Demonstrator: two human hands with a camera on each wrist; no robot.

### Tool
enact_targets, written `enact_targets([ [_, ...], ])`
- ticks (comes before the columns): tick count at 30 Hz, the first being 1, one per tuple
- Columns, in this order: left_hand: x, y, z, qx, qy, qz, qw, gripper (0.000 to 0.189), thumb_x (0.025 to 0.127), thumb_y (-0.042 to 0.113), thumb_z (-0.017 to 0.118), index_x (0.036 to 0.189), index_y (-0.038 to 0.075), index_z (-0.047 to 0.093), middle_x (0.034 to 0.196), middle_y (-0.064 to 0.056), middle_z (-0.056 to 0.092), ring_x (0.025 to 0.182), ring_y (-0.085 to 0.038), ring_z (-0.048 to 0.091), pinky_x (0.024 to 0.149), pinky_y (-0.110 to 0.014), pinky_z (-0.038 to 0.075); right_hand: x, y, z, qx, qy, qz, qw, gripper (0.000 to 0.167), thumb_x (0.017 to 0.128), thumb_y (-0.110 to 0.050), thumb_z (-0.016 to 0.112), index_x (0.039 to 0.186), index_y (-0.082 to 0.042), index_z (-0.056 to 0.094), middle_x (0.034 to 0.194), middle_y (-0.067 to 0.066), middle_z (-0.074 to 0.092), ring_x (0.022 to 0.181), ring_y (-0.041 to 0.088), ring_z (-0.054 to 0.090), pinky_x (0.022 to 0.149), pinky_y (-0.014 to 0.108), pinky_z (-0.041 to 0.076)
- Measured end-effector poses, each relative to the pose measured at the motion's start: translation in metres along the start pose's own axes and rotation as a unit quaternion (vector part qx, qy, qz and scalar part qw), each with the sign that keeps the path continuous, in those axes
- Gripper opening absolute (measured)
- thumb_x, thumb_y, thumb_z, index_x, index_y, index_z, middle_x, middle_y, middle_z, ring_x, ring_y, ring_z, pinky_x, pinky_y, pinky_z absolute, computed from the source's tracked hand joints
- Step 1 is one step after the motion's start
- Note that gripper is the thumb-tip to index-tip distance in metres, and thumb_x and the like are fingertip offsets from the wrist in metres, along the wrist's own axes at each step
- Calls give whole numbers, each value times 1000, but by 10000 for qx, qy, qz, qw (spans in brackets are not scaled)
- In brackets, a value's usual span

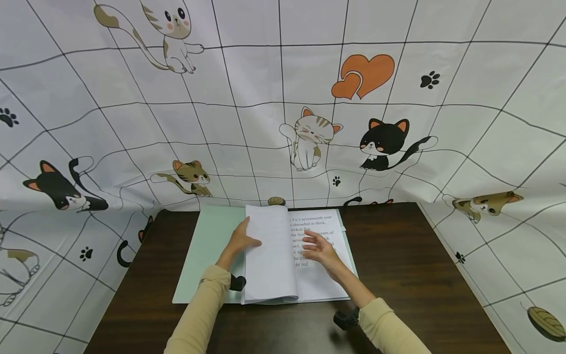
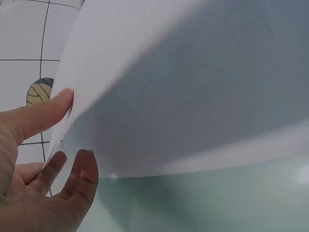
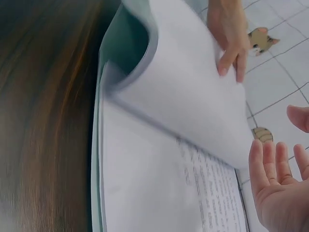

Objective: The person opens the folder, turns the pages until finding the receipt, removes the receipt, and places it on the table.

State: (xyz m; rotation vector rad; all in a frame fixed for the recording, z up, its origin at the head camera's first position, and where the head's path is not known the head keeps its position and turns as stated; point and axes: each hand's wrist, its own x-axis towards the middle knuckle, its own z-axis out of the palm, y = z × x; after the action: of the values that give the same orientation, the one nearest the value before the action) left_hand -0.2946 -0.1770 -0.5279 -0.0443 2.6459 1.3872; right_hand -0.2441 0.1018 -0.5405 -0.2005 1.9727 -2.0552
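A pale green folder [image 1: 185,275] lies spread on the table with white printed pages in it. Several of those pages [image 1: 269,265] are lifted and bowed over toward the left cover. My left hand [image 1: 239,240] grips their left edge; in the left wrist view its thumb [image 2: 55,108] is on one side of the paper and the curled fingers on the other. Large black text shows on the right-hand page [image 1: 318,282]. Over that text my right hand [image 1: 322,250] hovers with fingers spread and loosely bent, holding nothing.
The dark wooden table [image 1: 407,265] extends on both sides of the folder. Behind and around it hangs a white curtain [image 1: 247,123] with a black grid and cartoon cats. Each wrist wears a small black camera [image 1: 347,319].
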Motion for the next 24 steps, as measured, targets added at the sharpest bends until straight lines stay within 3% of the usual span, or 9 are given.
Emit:
enact_targets([
  [8,1,-14,0,-128,108,-35,9999,100,76,6,78,155,0,17,159,-27,20,148,-45,18,120,-56,21,3,6,-16,-108,478,13,9988,65,89,-2,62,148,-1,35,142,28,44,123,35,53,87,23,53],
  [14,-1,-26,2,-196,218,-68,9995,99,77,8,78,154,-1,17,158,-29,21,147,-47,19,119,-57,21,8,11,-26,-276,807,17,9964,62,90,-2,61,147,0,37,142,30,44,125,39,51,94,31,55],
  [17,0,-32,5,-181,299,-75,9994,99,77,10,78,155,0,17,158,-28,21,147,-46,19,120,-57,21,11,12,-34,-326,1120,58,9932,60,90,-2,61,146,-1,40,141,28,47,118,32,58,93,34,55],
  [24,0,-41,9,-379,408,35,9984,100,78,15,80,154,-3,17,158,-30,21,147,-47,19,120,-57,21,18,16,-52,-355,1779,149,9833,58,89,-5,63,143,2,43,139,28,50,93,3,62,84,24,54],
])
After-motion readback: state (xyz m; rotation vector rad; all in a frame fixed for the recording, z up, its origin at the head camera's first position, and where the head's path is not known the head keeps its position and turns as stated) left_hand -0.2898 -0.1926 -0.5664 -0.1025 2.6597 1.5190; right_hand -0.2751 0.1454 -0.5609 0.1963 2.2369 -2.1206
